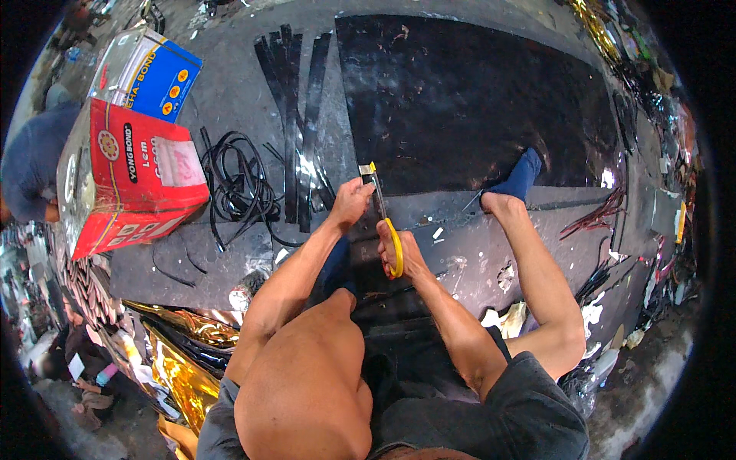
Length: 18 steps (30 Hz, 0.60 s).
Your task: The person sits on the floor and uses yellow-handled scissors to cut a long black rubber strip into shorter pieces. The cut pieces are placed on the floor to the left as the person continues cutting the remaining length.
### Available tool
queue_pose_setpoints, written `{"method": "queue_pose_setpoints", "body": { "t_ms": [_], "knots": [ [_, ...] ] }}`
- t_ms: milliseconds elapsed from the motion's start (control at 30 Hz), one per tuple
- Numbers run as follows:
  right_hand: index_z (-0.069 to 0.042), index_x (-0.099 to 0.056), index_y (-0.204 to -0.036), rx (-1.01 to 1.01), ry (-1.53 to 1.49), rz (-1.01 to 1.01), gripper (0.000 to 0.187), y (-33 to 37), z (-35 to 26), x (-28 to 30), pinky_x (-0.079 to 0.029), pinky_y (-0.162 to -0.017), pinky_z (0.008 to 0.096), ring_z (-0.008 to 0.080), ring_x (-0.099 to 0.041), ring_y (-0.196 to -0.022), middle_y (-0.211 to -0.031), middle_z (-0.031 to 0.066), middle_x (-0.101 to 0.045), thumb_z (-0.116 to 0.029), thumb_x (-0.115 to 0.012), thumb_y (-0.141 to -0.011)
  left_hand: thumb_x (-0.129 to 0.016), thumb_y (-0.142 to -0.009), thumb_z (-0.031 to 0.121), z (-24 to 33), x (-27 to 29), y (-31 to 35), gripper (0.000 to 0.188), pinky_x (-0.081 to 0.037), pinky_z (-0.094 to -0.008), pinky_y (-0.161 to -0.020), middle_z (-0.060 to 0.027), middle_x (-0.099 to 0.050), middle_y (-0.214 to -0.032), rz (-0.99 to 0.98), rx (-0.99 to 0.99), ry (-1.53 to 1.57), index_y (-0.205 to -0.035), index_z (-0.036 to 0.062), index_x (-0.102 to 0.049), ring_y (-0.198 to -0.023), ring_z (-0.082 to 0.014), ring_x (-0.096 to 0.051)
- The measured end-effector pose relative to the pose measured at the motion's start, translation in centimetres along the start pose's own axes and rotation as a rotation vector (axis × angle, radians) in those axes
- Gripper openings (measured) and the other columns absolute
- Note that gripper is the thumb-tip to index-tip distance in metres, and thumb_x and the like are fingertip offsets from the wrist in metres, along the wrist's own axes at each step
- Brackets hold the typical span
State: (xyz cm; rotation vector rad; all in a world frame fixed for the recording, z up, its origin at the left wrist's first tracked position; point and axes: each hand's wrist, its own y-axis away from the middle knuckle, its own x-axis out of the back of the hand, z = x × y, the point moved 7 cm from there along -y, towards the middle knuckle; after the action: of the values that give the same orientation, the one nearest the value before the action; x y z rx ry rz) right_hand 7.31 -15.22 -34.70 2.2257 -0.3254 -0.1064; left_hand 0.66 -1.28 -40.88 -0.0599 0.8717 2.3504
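Head view, looking down: what are your hands doing beside that large black sheet (475,100)?

"My left hand (351,203) is hovering by the sheet's near left corner, its fingers pinching a small piece (367,171), pale and yellow at its top. My right hand (409,251) is wrapping round yellow-handled scissors (396,239), on my side of the sheet's near edge."

"Where are the blades pointing?"

"They are pointing away from me, toward that same corner of the sheet, their tips reaching the small piece. I cannot tell whether they are cutting into it."

"What is lying left of the sheet?"

"Long black strips (294,115) are lying nearest to it, and a tangle of black cord (241,188) is spreading farther left. Farther left again, a red box (146,199) is standing, with a blue and white box (172,80) sitting behind it. Another person (38,161) is partly showing at the far left of the sheet."

"And your feet?"

"My right foot (515,180), in a dark blue sock, is resting on the sheet's near edge, toward its right end. Thin reddish strips (596,213) are lying just off its near right corner."
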Motion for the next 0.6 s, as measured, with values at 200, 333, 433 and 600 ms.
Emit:
{"method": "queue_pose_setpoints", "body": {
  "t_ms": [200, 333, 433, 600],
  "knots": [
    [-0.001, -0.049, -0.062, 0.022, 0.069, 0.017, 0.080, -1.8, -2.3, 0.1, -0.039, -0.033, 0.0340, 0.0205, -0.052, -0.036, -0.046, 0.0070, -0.045, -0.079, -0.042, -0.080, -0.053, -0.094, 0.017, 0.7, 0.1, 0.5, 0.016, -0.031, -0.0209, -0.048, 0.0053, -0.047, -0.061, -0.053, 0.050, 0.031, -0.080, 0.0110, -0.055, -0.052, -0.0048, -0.041],
    [0.006, -0.061, -0.066, 0.020, 0.093, 0.028, 0.081, -5.0, -4.6, 0.5, -0.046, -0.045, 0.0374, 0.0226, -0.059, -0.047, -0.053, 0.0127, -0.055, -0.070, -0.043, -0.086, -0.053, -0.094, 0.018, 2.9, -0.4, 1.5, 0.017, -0.030, -0.0213, -0.046, 0.0049, -0.047, -0.061, -0.071, 0.014, 0.023, -0.079, 0.0103, -0.054, -0.051, -0.0045, -0.041],
    [0.007, -0.062, -0.068, 0.067, 0.167, 0.073, 0.087, -8.3, -6.9, 0.9, -0.045, -0.047, 0.0371, 0.0229, -0.059, -0.049, -0.056, 0.0147, -0.057, -0.075, -0.038, -0.085, -0.054, -0.094, 0.020, 4.9, -0.6, 2.5, 0.019, -0.029, -0.0213, -0.046, 0.0048, -0.047, -0.061, -0.077, -0.031, -0.023, -0.077, 0.0107, -0.053, -0.052, -0.0043, -0.042],
    [0.011, -0.064, -0.077, 0.174, 0.288, 0.172, 0.100, -12.2, -14.0, 1.3, -0.046, -0.074, 0.0447, 0.0368, -0.065, -0.079, -0.068, 0.0268, -0.061, -0.084, -0.033, -0.079, -0.056, -0.094, 0.023, 7.6, -0.5, 4.6, 0.024, -0.031, -0.0202, -0.048, 0.0042, -0.047, -0.061, -0.069, -0.035, -0.028, -0.073, 0.0124, -0.049, -0.052, -0.0046, -0.042]
  ]
}}
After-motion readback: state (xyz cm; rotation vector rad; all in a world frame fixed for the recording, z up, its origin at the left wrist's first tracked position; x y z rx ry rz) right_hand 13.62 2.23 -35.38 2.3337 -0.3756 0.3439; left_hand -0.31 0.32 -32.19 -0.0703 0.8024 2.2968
